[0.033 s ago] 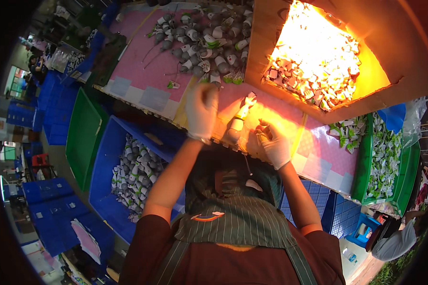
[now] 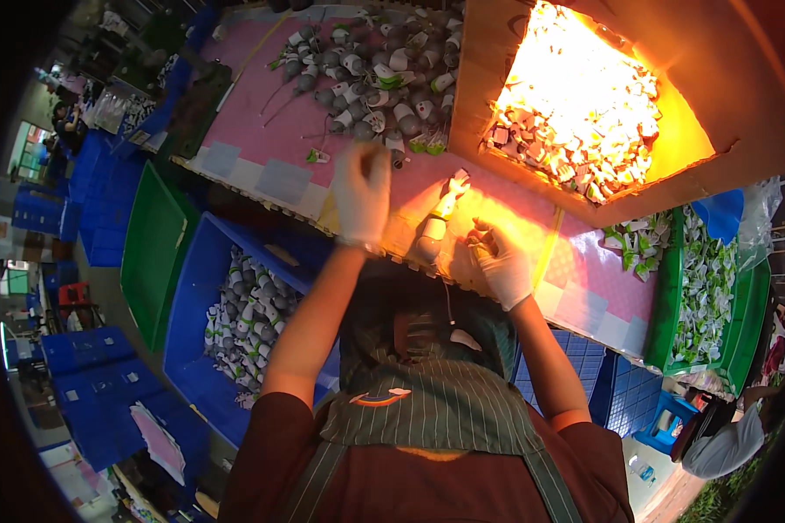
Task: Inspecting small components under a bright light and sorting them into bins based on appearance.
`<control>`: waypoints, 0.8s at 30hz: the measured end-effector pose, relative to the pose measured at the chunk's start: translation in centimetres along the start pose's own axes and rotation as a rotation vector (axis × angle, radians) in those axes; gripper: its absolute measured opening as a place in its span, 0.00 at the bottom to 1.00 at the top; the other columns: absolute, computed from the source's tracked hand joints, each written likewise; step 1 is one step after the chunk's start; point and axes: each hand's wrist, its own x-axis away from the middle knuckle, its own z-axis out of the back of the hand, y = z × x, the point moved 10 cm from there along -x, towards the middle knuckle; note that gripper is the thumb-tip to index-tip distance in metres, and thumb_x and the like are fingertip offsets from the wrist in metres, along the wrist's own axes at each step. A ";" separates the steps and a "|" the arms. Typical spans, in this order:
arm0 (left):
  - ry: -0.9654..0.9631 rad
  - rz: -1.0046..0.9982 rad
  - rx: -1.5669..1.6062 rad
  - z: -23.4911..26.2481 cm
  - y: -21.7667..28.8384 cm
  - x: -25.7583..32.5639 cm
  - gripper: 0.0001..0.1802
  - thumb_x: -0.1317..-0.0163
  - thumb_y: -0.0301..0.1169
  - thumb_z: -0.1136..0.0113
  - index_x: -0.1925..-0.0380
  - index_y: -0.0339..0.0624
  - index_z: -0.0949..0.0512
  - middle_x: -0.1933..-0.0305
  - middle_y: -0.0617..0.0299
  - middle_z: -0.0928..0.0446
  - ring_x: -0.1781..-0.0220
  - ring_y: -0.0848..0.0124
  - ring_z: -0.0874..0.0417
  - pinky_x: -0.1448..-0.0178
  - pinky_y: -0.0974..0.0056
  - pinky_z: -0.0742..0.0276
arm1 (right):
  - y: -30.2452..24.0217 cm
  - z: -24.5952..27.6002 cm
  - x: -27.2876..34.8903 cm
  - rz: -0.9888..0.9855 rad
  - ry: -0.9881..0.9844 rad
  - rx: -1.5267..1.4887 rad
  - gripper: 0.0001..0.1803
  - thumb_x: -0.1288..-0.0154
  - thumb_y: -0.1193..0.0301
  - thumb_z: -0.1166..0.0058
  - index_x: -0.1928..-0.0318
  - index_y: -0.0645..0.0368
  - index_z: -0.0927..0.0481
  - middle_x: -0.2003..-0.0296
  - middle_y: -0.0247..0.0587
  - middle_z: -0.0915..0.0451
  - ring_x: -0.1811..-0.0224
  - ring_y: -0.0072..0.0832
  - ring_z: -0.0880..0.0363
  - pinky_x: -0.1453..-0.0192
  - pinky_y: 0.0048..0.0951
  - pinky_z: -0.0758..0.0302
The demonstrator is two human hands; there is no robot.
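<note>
My left hand, in a white glove, is above the front edge of the pink-topped table, near a heap of grey-and-white bulb-shaped pieces. Motion smears its fingers, so I cannot make out their grip. My right hand, also gloved, has its fingers curled together by the table edge; whatever is between them is too small to name. Between the two hands lies one grey-and-white piece, lit by the lamp, with a thin cord hanging below the edge. Past the heap's front rests a small green-and-white piece.
A cardboard box holding many small pieces glows under a bright light at the far right. Green-and-white packets fill a green crate on the right. To the left stand a blue bin of grey-and-white pieces and a green tray.
My left hand has shifted slightly left and away from the lit piece. The hanging cord has swung a little to the left. My right hand keeps its place.
</note>
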 end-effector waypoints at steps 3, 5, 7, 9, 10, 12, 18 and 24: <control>-0.274 0.044 -0.359 -2.4 -1.9 -3.8 0.18 0.42 0.42 0.40 0.64 0.36 0.20 0.66 0.49 0.18 0.62 0.55 0.17 0.57 0.57 0.23 | -1.0 -1.0 -0.4 0.022 -0.032 0.005 0.17 0.41 0.79 0.42 0.50 0.59 0.21 0.68 0.34 0.22 0.66 0.21 0.25 0.59 0.23 0.26; -0.399 0.123 -0.548 -4.6 -3.2 -5.0 0.22 0.46 0.45 0.39 0.64 0.35 0.20 0.66 0.47 0.18 0.61 0.52 0.17 0.56 0.55 0.23 | -2.6 -1.1 -0.4 -0.007 -0.033 -0.011 0.15 0.44 0.79 0.41 0.54 0.60 0.21 0.66 0.39 0.21 0.64 0.27 0.22 0.58 0.26 0.24; -0.538 0.198 -0.735 -5.9 -3.9 -4.7 0.26 0.49 0.49 0.37 0.64 0.34 0.20 0.65 0.45 0.19 0.61 0.49 0.18 0.56 0.53 0.23 | -3.0 -0.9 -0.2 0.006 -0.027 0.017 0.13 0.45 0.79 0.41 0.57 0.59 0.20 0.65 0.44 0.19 0.63 0.31 0.19 0.57 0.29 0.23; -0.630 0.253 -0.679 -6.7 -3.2 -4.3 0.28 0.54 0.50 0.35 0.63 0.35 0.20 0.64 0.45 0.19 0.60 0.49 0.18 0.53 0.54 0.23 | -2.4 -0.7 0.1 -0.045 -0.027 0.021 0.13 0.43 0.78 0.42 0.55 0.60 0.20 0.65 0.43 0.19 0.63 0.29 0.19 0.57 0.29 0.23; -0.631 0.256 -0.681 -6.5 -4.0 -3.9 0.28 0.54 0.50 0.35 0.63 0.35 0.20 0.64 0.45 0.19 0.60 0.49 0.18 0.53 0.54 0.23 | -2.1 -0.8 0.3 -0.084 -0.038 0.021 0.13 0.42 0.77 0.42 0.54 0.60 0.20 0.65 0.41 0.19 0.62 0.28 0.20 0.56 0.28 0.23; -0.711 0.094 -0.523 -7.1 -4.6 -3.1 0.27 0.52 0.48 0.35 0.60 0.36 0.21 0.61 0.46 0.19 0.59 0.51 0.18 0.51 0.56 0.24 | -0.9 -0.8 0.7 -0.129 -0.040 -0.105 0.14 0.41 0.76 0.42 0.53 0.59 0.20 0.65 0.41 0.18 0.62 0.26 0.20 0.56 0.28 0.23; -0.737 0.361 0.365 -4.7 -0.2 2.6 0.18 0.39 0.34 0.36 0.52 0.37 0.25 0.65 0.62 0.22 0.63 0.71 0.20 0.55 0.67 0.24 | -0.5 -0.6 0.5 -0.229 -0.089 -0.330 0.15 0.33 0.73 0.46 0.48 0.67 0.24 0.54 0.43 0.20 0.56 0.24 0.21 0.51 0.24 0.24; -0.959 0.607 0.482 -4.9 5.0 10.0 0.16 0.38 0.31 0.37 0.54 0.37 0.26 0.71 0.65 0.24 0.75 0.78 0.23 0.69 0.71 0.25 | -3.8 -2.3 -0.5 -0.208 -0.212 -0.805 0.27 0.27 0.53 0.57 0.44 0.66 0.26 0.56 0.42 0.21 0.61 0.23 0.23 0.58 0.23 0.26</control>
